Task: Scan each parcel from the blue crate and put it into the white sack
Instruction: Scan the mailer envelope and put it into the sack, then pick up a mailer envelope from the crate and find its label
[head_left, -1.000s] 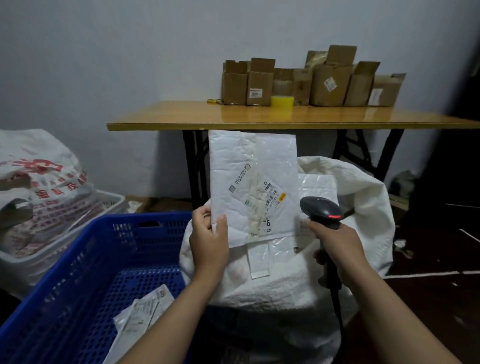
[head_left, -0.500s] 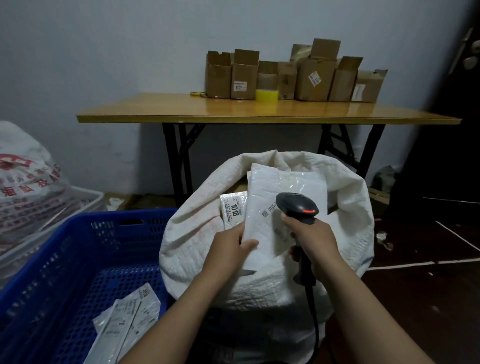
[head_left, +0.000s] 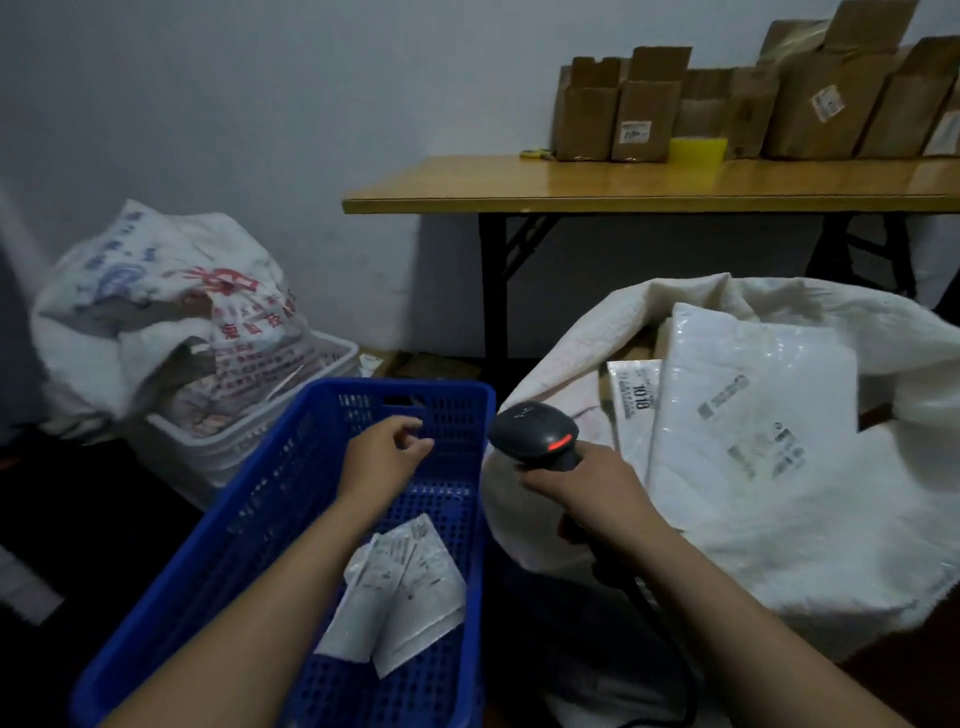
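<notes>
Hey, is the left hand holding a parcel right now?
No, the left hand is empty above the blue crate, while the parcels lie on its floor.

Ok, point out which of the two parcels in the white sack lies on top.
The bigger parcel, on the right. It covers most of the smaller parcel printed 1010, of which only a strip shows at its left edge.
</notes>
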